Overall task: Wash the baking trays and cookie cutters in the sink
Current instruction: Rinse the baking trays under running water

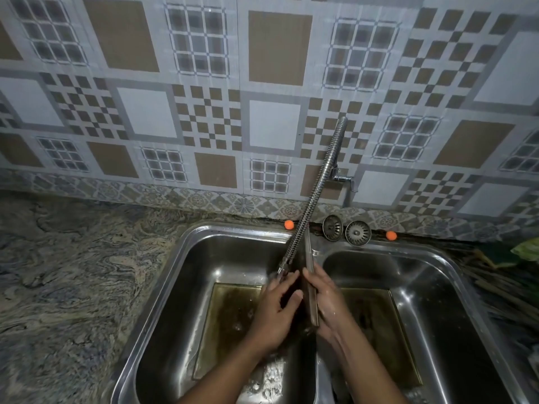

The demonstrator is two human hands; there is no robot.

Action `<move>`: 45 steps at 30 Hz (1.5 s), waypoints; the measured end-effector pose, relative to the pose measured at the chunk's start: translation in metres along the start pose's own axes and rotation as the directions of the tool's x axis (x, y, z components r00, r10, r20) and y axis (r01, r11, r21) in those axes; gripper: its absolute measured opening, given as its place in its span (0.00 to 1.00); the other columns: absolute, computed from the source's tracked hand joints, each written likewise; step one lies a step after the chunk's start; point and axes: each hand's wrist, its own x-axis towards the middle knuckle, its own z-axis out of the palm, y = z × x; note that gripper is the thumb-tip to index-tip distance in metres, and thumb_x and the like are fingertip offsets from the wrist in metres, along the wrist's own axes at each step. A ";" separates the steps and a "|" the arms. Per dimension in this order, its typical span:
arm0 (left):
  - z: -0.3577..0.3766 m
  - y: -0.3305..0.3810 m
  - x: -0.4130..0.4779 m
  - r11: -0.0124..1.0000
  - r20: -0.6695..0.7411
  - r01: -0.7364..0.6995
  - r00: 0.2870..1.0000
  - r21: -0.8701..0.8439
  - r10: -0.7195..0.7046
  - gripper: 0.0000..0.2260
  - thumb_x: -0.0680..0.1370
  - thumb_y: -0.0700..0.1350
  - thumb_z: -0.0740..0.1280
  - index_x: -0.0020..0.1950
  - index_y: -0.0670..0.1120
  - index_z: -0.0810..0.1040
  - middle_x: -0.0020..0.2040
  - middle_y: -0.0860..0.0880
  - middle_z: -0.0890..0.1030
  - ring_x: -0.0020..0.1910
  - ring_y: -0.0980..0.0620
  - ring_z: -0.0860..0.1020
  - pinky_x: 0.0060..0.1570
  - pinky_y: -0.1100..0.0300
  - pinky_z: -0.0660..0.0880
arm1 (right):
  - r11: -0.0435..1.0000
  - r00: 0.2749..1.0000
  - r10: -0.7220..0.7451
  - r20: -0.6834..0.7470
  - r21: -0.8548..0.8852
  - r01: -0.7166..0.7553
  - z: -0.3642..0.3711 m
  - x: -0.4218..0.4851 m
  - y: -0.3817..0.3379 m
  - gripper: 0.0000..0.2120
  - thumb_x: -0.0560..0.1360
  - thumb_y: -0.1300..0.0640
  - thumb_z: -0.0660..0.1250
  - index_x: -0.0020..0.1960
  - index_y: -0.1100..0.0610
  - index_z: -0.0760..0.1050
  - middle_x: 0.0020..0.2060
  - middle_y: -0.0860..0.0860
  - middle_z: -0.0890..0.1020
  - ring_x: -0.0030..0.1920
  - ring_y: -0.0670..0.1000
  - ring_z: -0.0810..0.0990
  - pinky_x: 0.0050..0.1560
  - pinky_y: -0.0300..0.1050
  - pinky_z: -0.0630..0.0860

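Baking tray [311, 287]: on edge over the sink [186, 240] divider, below the tap hose [309, 205]. Right hand [328, 300] grips its back; left hand [275, 306], fingers spread, presses its face. Best rubbed corner to corner under the stream.

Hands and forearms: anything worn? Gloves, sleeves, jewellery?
Nothing worn. The left hand and right hand have no gloves, and no ring, watch or bracelet shows. The left forearm and right forearm are uncovered down to the frame's bottom edge, with no sleeve in view. The right hand looks wet, with droplets.
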 end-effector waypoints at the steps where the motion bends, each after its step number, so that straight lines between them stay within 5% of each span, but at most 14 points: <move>1: -0.004 -0.004 -0.001 0.997 -0.013 0.009 1.000 0.080 -0.008 0.19 0.79 0.59 0.63 0.70 0.66 0.68 0.74 0.55 0.65 0.74 0.59 0.59 0.74 0.58 0.56 | 1.000 1.000 0.005 -0.004 -0.015 -0.005 -0.004 -0.001 -0.002 0.15 0.79 0.66 0.59 0.64 0.61 0.75 0.53 0.65 0.82 0.48 0.59 0.84 0.51 0.51 0.81; 6: -0.035 -0.017 -0.001 0.916 -0.233 0.208 0.964 0.342 -0.132 0.32 0.73 0.70 0.62 0.75 0.62 0.63 0.79 0.55 0.54 0.78 0.48 0.53 0.74 0.43 0.60 | 0.981 0.990 -0.049 -0.135 -0.191 0.023 -0.022 0.005 0.010 0.13 0.80 0.64 0.60 0.62 0.58 0.76 0.51 0.61 0.84 0.47 0.59 0.84 0.47 0.53 0.82; 9: -0.054 -0.026 0.006 0.954 -0.240 0.300 0.927 0.014 -0.288 0.30 0.73 0.53 0.74 0.73 0.61 0.67 0.76 0.48 0.65 0.73 0.47 0.67 0.69 0.48 0.69 | 0.938 0.964 -0.121 -0.238 -0.344 0.033 -0.031 0.011 0.023 0.15 0.80 0.62 0.63 0.65 0.56 0.75 0.50 0.57 0.85 0.49 0.56 0.85 0.46 0.48 0.81; 12: -0.070 -0.039 0.005 0.878 -0.053 0.335 0.926 -0.342 -0.374 0.30 0.71 0.37 0.76 0.63 0.67 0.74 0.73 0.49 0.71 0.70 0.50 0.71 0.66 0.49 0.74 | 0.836 0.925 -0.201 -0.322 -0.548 -0.009 -0.040 0.020 0.034 0.16 0.80 0.63 0.62 0.67 0.59 0.73 0.57 0.55 0.81 0.52 0.52 0.81 0.50 0.42 0.77; 16: -0.062 -0.034 -0.003 0.818 0.036 0.321 0.937 -0.478 -0.347 0.34 0.74 0.30 0.70 0.67 0.66 0.73 0.74 0.56 0.66 0.74 0.54 0.63 0.72 0.48 0.66 | 0.344 0.920 -0.371 -0.123 -0.939 0.013 -0.042 0.027 0.042 0.20 0.81 0.61 0.58 0.72 0.63 0.67 0.67 0.60 0.74 0.65 0.57 0.73 0.59 0.35 0.65; 19: -0.055 -0.029 -0.002 0.824 0.024 0.310 0.940 -0.474 -0.340 0.32 0.76 0.33 0.68 0.66 0.69 0.72 0.75 0.54 0.67 0.74 0.53 0.65 0.73 0.47 0.66 | -0.152 0.963 -0.266 0.038 -0.988 -0.003 -0.033 0.015 0.054 0.28 0.83 0.47 0.50 0.78 0.59 0.53 0.78 0.56 0.56 0.77 0.55 0.53 0.75 0.44 0.48; 21: -0.054 -0.026 -0.001 0.815 0.014 0.330 0.930 -0.477 -0.368 0.28 0.79 0.35 0.65 0.70 0.66 0.70 0.75 0.52 0.68 0.73 0.53 0.67 0.73 0.49 0.65 | -0.304 0.975 -0.111 0.193 -0.941 0.152 -0.014 -0.004 0.058 0.32 0.79 0.38 0.39 0.79 0.52 0.47 0.78 0.48 0.49 0.78 0.51 0.43 0.76 0.50 0.38; 25: -0.057 -0.018 -0.008 0.731 0.091 0.381 0.910 -0.566 -0.405 0.23 0.83 0.37 0.58 0.75 0.56 0.66 0.70 0.50 0.73 0.69 0.52 0.72 0.71 0.51 0.68 | -0.254 0.905 0.068 0.420 -0.870 0.422 0.010 -0.013 0.051 0.26 0.83 0.46 0.45 0.79 0.48 0.46 0.78 0.42 0.49 0.77 0.43 0.43 0.76 0.45 0.38; 31: -0.048 -0.016 -0.017 0.744 0.189 0.409 0.911 -0.528 -0.366 0.24 0.82 0.33 0.58 0.69 0.59 0.72 0.65 0.43 0.79 0.64 0.44 0.77 0.68 0.45 0.70 | -0.300 0.984 -0.169 0.054 -0.954 0.001 -0.033 0.059 0.022 0.31 0.80 0.38 0.46 0.79 0.51 0.51 0.79 0.48 0.52 0.78 0.52 0.48 0.76 0.58 0.47; 35: -0.040 -0.001 -0.014 0.806 0.217 0.358 0.933 -0.471 -0.288 0.27 0.81 0.31 0.57 0.75 0.55 0.64 0.64 0.53 0.80 0.63 0.57 0.77 0.61 0.61 0.75 | -0.154 0.931 -0.009 0.364 -0.921 0.359 -0.010 0.038 0.041 0.25 0.82 0.47 0.46 0.78 0.51 0.56 0.77 0.43 0.56 0.78 0.47 0.49 0.76 0.55 0.43; 37: -0.039 0.001 -0.014 0.844 0.232 0.330 0.940 -0.422 -0.252 0.32 0.80 0.29 0.59 0.77 0.56 0.58 0.59 0.62 0.81 0.60 0.63 0.77 0.60 0.65 0.72 | -0.119 0.906 -0.028 0.423 -0.901 0.417 -0.007 0.039 0.036 0.24 0.83 0.53 0.50 0.78 0.50 0.55 0.77 0.44 0.56 0.77 0.44 0.49 0.77 0.51 0.41; 39: -0.041 0.001 -0.015 0.846 0.244 0.352 0.931 -0.401 -0.272 0.35 0.79 0.28 0.60 0.76 0.59 0.54 0.59 0.61 0.80 0.56 0.61 0.79 0.60 0.60 0.73 | -0.137 0.933 -0.142 0.331 -0.940 0.312 -0.014 0.058 0.026 0.24 0.82 0.52 0.52 0.77 0.51 0.58 0.77 0.48 0.58 0.78 0.48 0.51 0.77 0.56 0.47; 43: -0.037 0.013 -0.020 0.864 0.284 0.316 0.935 -0.393 -0.212 0.26 0.79 0.27 0.58 0.70 0.54 0.70 0.61 0.54 0.82 0.61 0.55 0.80 0.59 0.55 0.78 | -0.087 0.958 -0.288 -0.012 -0.996 -0.038 -0.014 0.080 0.012 0.26 0.80 0.43 0.49 0.77 0.49 0.57 0.78 0.48 0.56 0.78 0.54 0.50 0.73 0.67 0.48; 45: -0.035 0.018 -0.020 0.863 0.239 0.289 0.950 -0.414 -0.203 0.22 0.81 0.30 0.57 0.66 0.53 0.72 0.55 0.56 0.84 0.57 0.59 0.81 0.53 0.64 0.77 | -0.165 0.965 -0.252 0.077 -0.986 0.035 -0.005 0.074 0.017 0.27 0.80 0.45 0.49 0.78 0.50 0.55 0.78 0.47 0.53 0.78 0.53 0.47 0.74 0.66 0.45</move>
